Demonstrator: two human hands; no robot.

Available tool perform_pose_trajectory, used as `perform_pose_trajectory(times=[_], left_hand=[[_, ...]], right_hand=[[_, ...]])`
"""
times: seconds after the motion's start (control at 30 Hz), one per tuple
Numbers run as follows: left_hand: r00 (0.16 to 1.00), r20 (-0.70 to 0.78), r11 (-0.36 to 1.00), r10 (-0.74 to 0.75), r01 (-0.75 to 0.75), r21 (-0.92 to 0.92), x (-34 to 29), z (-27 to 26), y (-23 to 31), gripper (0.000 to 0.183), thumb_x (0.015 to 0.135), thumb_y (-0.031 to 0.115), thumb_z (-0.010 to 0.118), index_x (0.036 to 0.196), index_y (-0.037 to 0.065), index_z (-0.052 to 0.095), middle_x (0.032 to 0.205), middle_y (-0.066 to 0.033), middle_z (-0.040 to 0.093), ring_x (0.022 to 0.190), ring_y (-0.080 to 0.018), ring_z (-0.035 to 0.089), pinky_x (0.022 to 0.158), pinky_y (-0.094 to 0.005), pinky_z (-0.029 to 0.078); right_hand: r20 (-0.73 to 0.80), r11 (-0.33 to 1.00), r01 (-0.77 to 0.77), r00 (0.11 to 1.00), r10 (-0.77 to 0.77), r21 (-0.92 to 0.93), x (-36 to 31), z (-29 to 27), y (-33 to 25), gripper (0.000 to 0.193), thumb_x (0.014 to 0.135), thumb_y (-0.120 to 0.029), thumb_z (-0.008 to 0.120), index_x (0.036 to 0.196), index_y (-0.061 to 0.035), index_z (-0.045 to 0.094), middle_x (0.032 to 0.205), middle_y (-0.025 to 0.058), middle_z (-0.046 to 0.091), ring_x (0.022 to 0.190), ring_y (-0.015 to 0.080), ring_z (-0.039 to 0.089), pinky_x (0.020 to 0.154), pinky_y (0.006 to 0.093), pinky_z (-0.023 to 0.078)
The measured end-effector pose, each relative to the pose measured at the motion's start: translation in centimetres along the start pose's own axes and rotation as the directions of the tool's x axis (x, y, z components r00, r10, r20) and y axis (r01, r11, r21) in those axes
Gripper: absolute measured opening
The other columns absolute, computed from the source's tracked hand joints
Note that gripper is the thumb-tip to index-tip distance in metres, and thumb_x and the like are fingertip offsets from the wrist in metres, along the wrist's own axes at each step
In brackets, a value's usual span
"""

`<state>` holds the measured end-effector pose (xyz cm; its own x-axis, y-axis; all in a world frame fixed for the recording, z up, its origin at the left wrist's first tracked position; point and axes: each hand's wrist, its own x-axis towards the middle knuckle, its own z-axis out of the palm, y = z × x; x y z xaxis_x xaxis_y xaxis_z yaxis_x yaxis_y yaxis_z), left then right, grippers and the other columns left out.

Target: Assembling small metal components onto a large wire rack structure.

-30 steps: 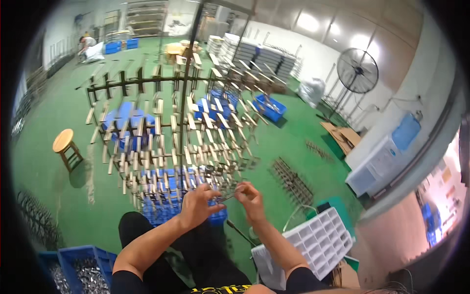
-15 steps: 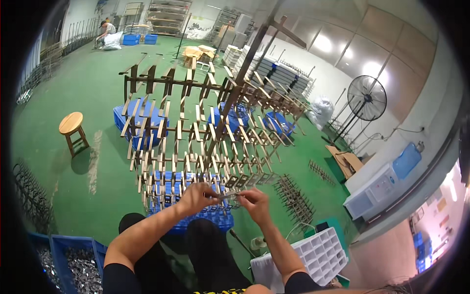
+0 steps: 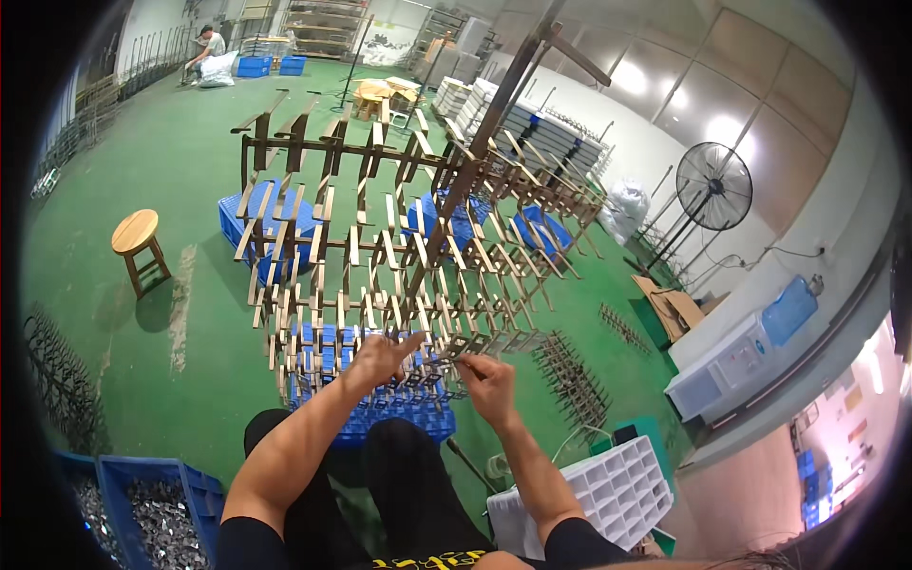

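In front of me stands a metal rack (image 3: pixel 328 243) with many flat prongs branching from a tilted post (image 3: pixel 463 185). Small square metal frames (image 3: pixel 480 344) sit along its lower rows. My left hand (image 3: pixel 378 361) is at the low prongs, index finger stretched out and thumb apart, with nothing seen in it. To its right, my right hand (image 3: pixel 489 388) is closed in a pinch beside the row of square frames. Its fingertips seem to hold a small metal piece, mostly hidden by the fingers.
Blue crates (image 3: pixel 394 425) stand under and behind the rack. At lower left, a blue bin (image 3: pixel 169 513) holds small metal parts. A white compartment tray (image 3: pixel 617 489) lies at lower right. Beyond are a wooden stool (image 3: pixel 135 231), a fan (image 3: pixel 713 187), and a person (image 3: pixel 211 46) far off.
My left hand has come away from the flat metal piece between my hands, its fingers opening. My right hand has stayed near the same spot, still pinching. The rack has shifted slightly right in view.
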<state>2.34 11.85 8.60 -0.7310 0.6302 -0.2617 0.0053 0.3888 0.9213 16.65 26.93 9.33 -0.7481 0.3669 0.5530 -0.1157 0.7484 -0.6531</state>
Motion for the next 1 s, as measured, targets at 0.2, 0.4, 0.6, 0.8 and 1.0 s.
perform_pose_trajectory(times=[0.2,0.4,0.6,0.8,1.0], left_hand=[[0.999,0.036,0.998,-0.001,0.003,-0.062,0.5,0.1,0.1,0.062,0.079,0.058,0.053,0.052,0.002,0.055,0.048,-0.01,0.054,0.036,-0.0123,0.048,0.035,-0.0284,0.038],[0.995,-0.051,0.995,0.083,-0.079,0.066,-0.4,-1.5,0.2,0.073,0.075,0.07,0.045,0.052,0.002,0.057,0.047,-0.0094,0.054,0.038,-0.0134,0.05,0.038,-0.0295,0.043],[0.97,-0.129,0.97,0.206,-0.185,0.155,-0.7,-2.4,-0.9,0.076,0.073,0.074,0.041,0.049,0.004,0.053,0.047,-0.0095,0.055,0.04,-0.0138,0.051,0.041,-0.031,0.045],[0.992,-0.033,0.991,-0.118,0.12,0.064,-2.0,-2.2,1.4,0.078,0.071,0.076,0.041,0.054,0.001,0.056,0.05,-0.0101,0.056,0.039,-0.0131,0.05,0.039,-0.0314,0.043],[0.987,-0.031,0.986,-0.157,0.155,-0.064,-1.9,-2.3,1.2,0.075,0.073,0.071,0.046,0.067,-0.003,0.057,0.047,-0.0091,0.052,0.034,-0.0109,0.042,0.034,-0.0286,0.036]], right_hand=[[-0.025,0.999,-0.014,1.0,0.013,-0.041,0.0,0.9,0.4,0.011,0.073,-0.008,0.065,0.083,-0.0029,0.066,0.078,0.0123,0.065,0.067,0.0229,0.064,0.058,0.0292,0.049],[-0.06,1.0,-0.005,0.998,0.005,-0.009,-0.2,0.6,0.4,0.011,0.073,-0.008,0.065,0.083,-0.003,0.066,0.077,0.0117,0.065,0.067,0.0221,0.064,0.059,0.0281,0.049],[-0.033,0.997,0.038,0.999,-0.035,0.073,-0.2,1.3,0.0,0.01,0.074,-0.001,0.064,0.083,0.0012,0.065,0.067,0.0102,0.063,0.056,0.0096,0.057,0.051,0.0228,0.043],[0.021,0.997,0.072,0.997,-0.073,0.036,0.1,2.6,-0.6,0.01,0.075,-0.001,0.062,0.084,0.0019,0.064,0.066,0.0103,0.063,0.056,0.0088,0.056,0.051,0.0227,0.043],[-0.001,0.995,0.017,1.0,-0.017,0.095,0.4,3.1,-0.5,0.01,0.075,-0.002,0.061,0.084,0.0024,0.064,0.064,0.0102,0.062,0.054,0.009,0.056,0.05,0.0235,0.043]])
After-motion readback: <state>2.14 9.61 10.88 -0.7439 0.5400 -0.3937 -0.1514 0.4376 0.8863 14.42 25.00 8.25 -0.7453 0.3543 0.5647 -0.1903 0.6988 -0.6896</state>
